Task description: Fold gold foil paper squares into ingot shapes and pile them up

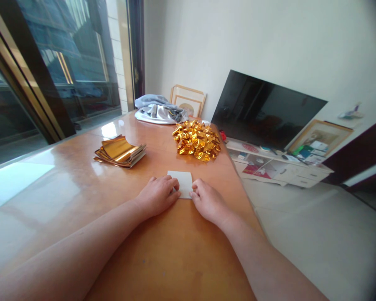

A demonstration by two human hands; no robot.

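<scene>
A small white sheet of paper (183, 184) lies flat on the wooden table (163, 251) in front of me. My left hand (159, 193) rests over its left edge, fingers curled, with thumb and index finger on the paper. At the right edge, my right hand (207, 200) is closed, its thumb and fingertips pinching the paper's side. Beyond my left hand sits a stack of gold foil sheets (119, 151), slightly curled. Farther off, behind the paper, is a heap of folded gold foil pieces (196, 140).
Folded clothes (158, 109) lie at the table's far end, with wooden picture frames (188, 100) behind them. To the right, past the table edge, stand a large television (266, 110) and a low white cabinet (282, 169). Sliding glass doors (72, 54) are on the left.
</scene>
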